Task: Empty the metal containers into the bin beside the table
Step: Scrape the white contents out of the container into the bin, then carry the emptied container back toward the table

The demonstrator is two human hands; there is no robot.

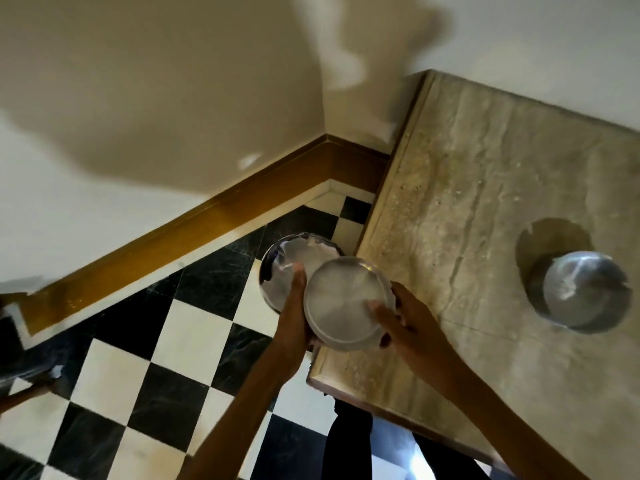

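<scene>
I see a marble desk (485, 188); the bin (294, 261) stands on the floor just beside its edge. My 2 hands, left grip (294, 306) and right grip (394, 317), clasp 1 metal container (346, 303) at the desk's edge, partly above the bin. If tipped early, I judge contents could spill onto the floor. Another container (581, 289) sits on the desk.

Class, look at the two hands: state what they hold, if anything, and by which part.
Both hands hold one round metal container by its rim: left hand on the left edge, right hand on the right edge.
</scene>
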